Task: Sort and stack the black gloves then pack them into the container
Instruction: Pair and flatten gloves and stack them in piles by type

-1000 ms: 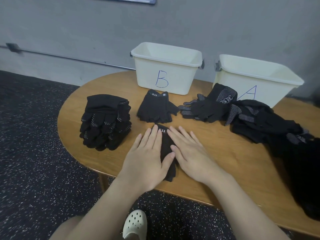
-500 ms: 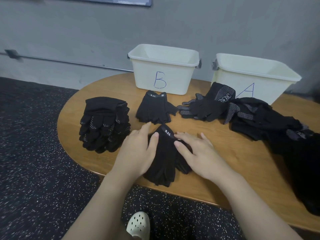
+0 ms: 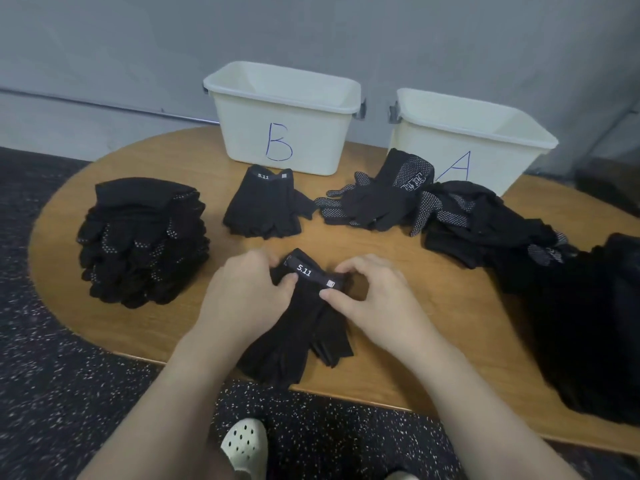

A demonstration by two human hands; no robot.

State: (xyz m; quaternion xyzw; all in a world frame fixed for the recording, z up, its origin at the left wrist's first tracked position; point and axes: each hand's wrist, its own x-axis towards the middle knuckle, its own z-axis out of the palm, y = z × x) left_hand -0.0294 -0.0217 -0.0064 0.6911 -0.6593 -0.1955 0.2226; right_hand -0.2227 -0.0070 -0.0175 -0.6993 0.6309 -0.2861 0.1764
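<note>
Left hand (image 3: 247, 299) and right hand (image 3: 372, 299) pinch 5.11 glove (image 3: 304, 320) cuff, frame centre; lower layers, seemingly loose, may slide askew.

A rounded wooden table (image 3: 398, 271) stands against a grey wall (image 3: 138, 46) on dark speckled floor (image 3: 52, 393).

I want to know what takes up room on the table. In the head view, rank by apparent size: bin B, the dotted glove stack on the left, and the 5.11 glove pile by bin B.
1. bin B and the dotted glove stack: look alike, unranked.
2. 5.11 glove pile, clearly smallest.
</note>
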